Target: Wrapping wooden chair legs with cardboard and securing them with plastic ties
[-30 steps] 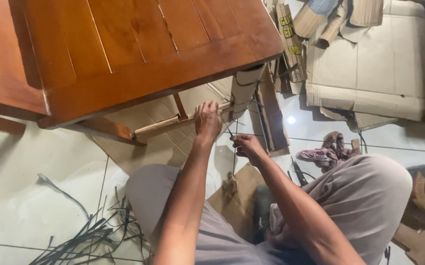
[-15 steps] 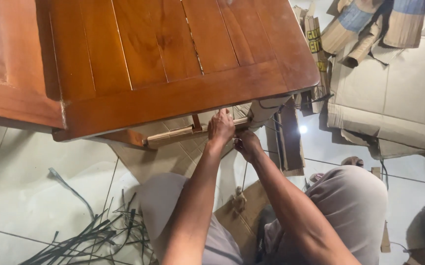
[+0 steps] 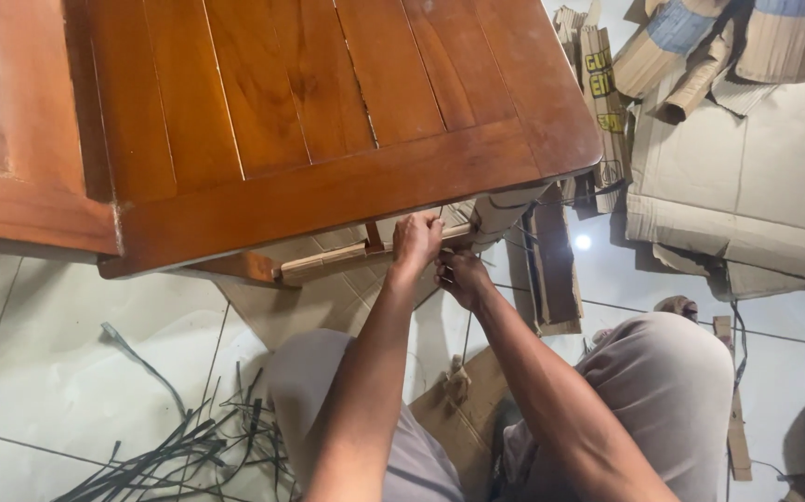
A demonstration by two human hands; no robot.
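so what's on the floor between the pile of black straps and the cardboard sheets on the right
In the head view, the person's grey-trousered knees, both forearms and cardboard scraps lie between the black straps and the cardboard sheets.

Count: one wooden desk [image 3: 328, 112]. Two hands under its edge: left hand [image 3: 416, 240], right hand [image 3: 463, 277]. One cardboard-wrapped rail [image 3: 328, 263]. One heap of black straps [image 3: 179, 451], strands too tangled to count.

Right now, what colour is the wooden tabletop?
Glossy reddish-brown tabletop, clearest in the head view.
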